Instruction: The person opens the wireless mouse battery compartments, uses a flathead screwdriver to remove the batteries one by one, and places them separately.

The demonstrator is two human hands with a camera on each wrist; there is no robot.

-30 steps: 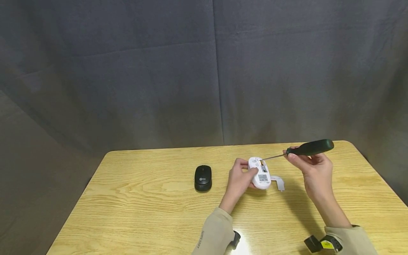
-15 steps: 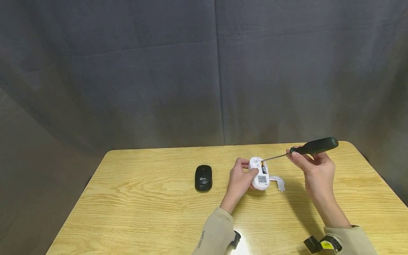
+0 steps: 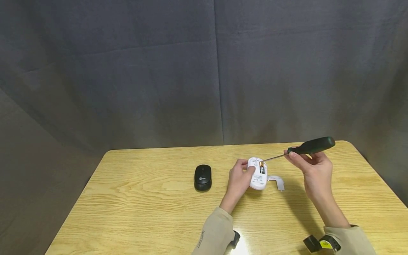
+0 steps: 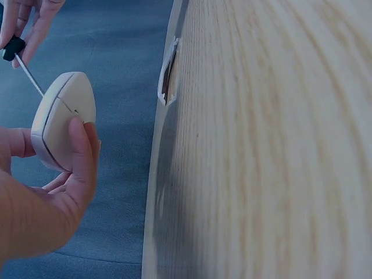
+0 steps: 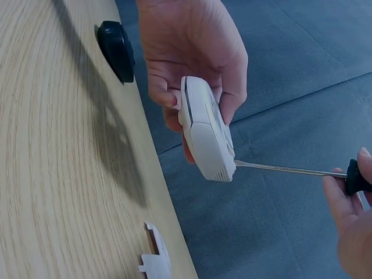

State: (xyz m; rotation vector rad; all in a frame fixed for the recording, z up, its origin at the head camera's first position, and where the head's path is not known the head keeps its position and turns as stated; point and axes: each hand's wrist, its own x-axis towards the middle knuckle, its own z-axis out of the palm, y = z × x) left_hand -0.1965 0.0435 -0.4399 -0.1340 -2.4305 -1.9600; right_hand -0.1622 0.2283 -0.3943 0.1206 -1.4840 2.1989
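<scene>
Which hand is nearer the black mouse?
Left. The left hand grips the white mouse to the right of the black mouse; the right hand holds the screwdriver farther right.

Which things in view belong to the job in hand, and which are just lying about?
In the job:
white mouse, held in the left hand
screwdriver, held in the right hand, its tip at the mouse's battery bay
white cover on the table, probably the mouse's

Lying about:
black mouse on the table, untouched
</scene>
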